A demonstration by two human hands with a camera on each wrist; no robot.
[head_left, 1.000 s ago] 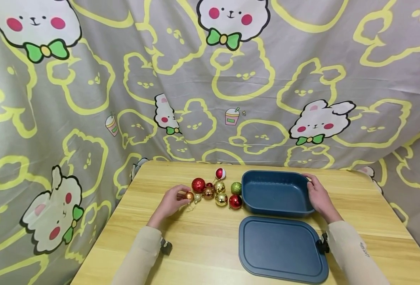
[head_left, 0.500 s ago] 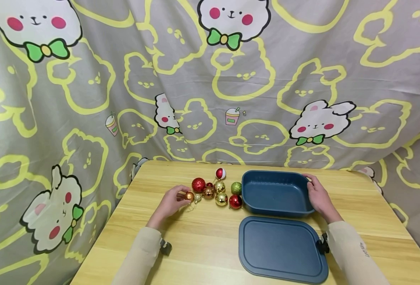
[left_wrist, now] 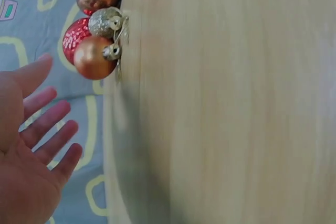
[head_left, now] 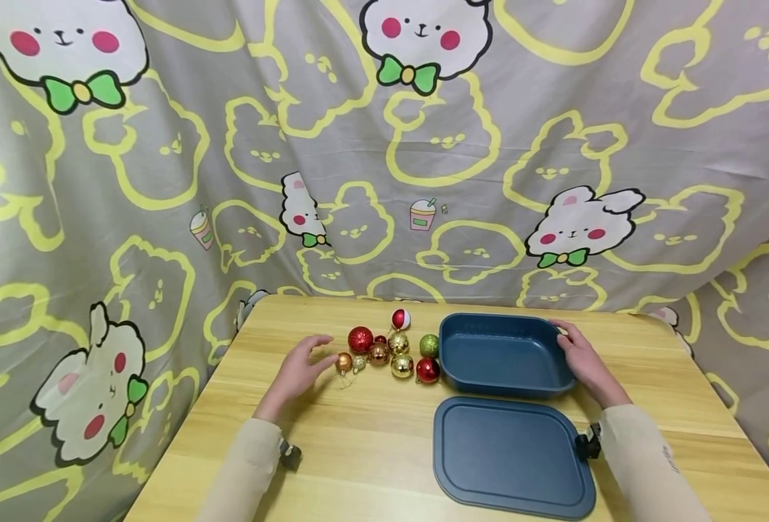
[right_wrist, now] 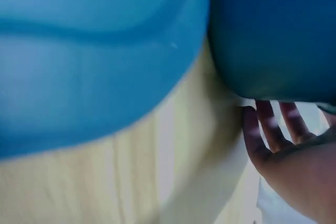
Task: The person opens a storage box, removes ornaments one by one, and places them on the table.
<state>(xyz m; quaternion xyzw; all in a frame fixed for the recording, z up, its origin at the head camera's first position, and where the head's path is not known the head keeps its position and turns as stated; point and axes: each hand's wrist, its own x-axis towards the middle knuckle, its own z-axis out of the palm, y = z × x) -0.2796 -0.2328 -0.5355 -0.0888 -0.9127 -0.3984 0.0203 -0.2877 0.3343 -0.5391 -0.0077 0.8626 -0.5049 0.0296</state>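
My left hand (head_left: 296,370) hovers with spread fingers just left of the ornaments, holding nothing. Nearest to it is a matte orange bauble (head_left: 344,362), beside a small glittery silver-gold bauble (head_left: 358,364); the left wrist view shows the orange bauble (left_wrist: 94,59) apart from the fingertips. A glittery red bauble (head_left: 360,339) lies behind them. At the other side, my right hand (head_left: 587,362) holds the right end of a deep blue rectangular container (head_left: 508,388), thumb at the rim and fingers along its outer wall (right_wrist: 278,51). Nothing shows inside the container.
Several more baubles lie left of the container, among them copper (head_left: 379,353), gold (head_left: 402,365), green (head_left: 429,345), shiny red (head_left: 427,370) and red-white (head_left: 400,319). A flat blue lid (head_left: 515,457) lies in front of the container. A patterned curtain (head_left: 463,275) hangs behind the wooden table.
My left hand has let go of the orange bauble, spread its fingers and drawn back slightly left. The bauble stays in place. My right hand keeps its hold on the container.
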